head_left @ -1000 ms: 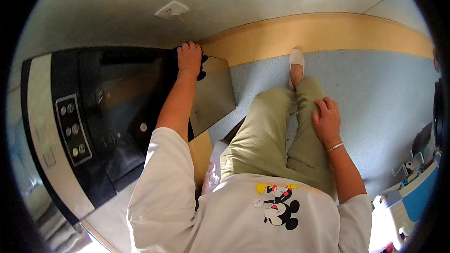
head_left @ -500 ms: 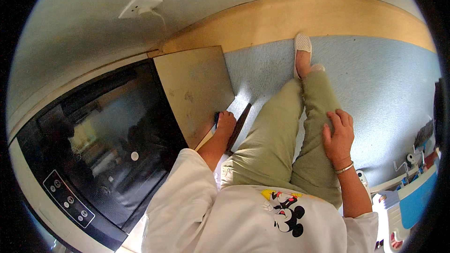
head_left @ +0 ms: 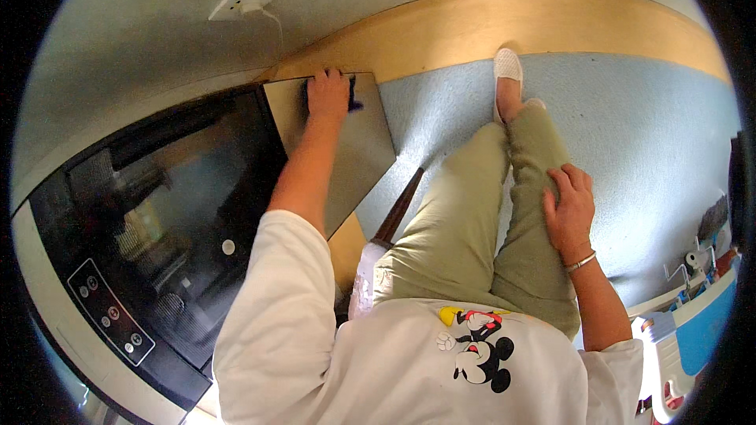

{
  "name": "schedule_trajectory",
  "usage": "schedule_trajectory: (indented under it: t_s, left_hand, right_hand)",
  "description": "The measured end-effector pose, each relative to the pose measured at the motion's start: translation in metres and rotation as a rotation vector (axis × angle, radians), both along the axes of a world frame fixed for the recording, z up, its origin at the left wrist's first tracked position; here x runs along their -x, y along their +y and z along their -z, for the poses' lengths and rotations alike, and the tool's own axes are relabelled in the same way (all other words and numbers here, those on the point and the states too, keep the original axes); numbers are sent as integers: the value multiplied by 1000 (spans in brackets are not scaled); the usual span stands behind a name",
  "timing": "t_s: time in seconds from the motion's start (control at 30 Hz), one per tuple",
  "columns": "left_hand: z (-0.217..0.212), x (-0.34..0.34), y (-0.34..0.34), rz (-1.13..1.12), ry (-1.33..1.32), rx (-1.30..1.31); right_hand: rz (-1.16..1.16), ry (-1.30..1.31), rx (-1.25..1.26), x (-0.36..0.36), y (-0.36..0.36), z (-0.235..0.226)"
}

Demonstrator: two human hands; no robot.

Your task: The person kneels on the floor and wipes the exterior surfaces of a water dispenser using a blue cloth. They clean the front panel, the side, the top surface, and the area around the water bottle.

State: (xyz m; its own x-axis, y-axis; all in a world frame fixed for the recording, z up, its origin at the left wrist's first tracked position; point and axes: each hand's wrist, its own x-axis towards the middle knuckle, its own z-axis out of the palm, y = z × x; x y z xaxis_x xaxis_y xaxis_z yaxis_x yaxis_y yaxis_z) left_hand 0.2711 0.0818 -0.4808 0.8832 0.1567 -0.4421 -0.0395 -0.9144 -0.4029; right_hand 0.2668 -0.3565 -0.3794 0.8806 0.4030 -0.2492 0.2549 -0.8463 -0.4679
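Holds a dark cloth under the left hand, with fingers clamped on it, against the far end of a grey panel. Reaches there with a bare left forearm, across the right edge of a black appliance. Includes, at the appliance's near left, a control strip with round buttons and, to the right of that, a small white disc. Rests the right hand on the right leg of green trousers, with fingers slightly bent and apart from the thumb. Wears a thin bracelet on that wrist, and a white shirt. Places a pale shoe on blue floor, beside a tan baseboard. Features a white socket at far left, with a cord plugged in.
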Motion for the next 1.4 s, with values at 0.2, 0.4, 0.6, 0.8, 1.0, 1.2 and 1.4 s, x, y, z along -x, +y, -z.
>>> schedule_trajectory:
  t_s: [0.2, 0.4, 0.6, 0.8, 1.0, 1.2, 1.4]
  left_hand:
    - [23, 124, -57, 100, 365, 220]
    - [16, 152, -73, 42, 437, 276]
    - [-26, 48, -25, 85, 77, -4]
    - [-22, 25, -15, 105, 143, -83]
    - [29, 159, -81, 50, 423, 188]
    - [32, 122, -50, 34, 295, 162]
    - [-22, 26, -14, 69, 29, -27]
  right_hand:
    - [10, -29, -38, 0, -2, 2]
    - [22, -37, -96, 0, -15, 7]
    - [7, -17, -98, -2, -19, 6]
    - [23, -42, -78, -3, -17, 7]
    - [14, -22, -73, -5, -12, 9]
    - [22, -6, -76, -3, -13, 6]
    - [7, -57, -55, 0, -13, 6]
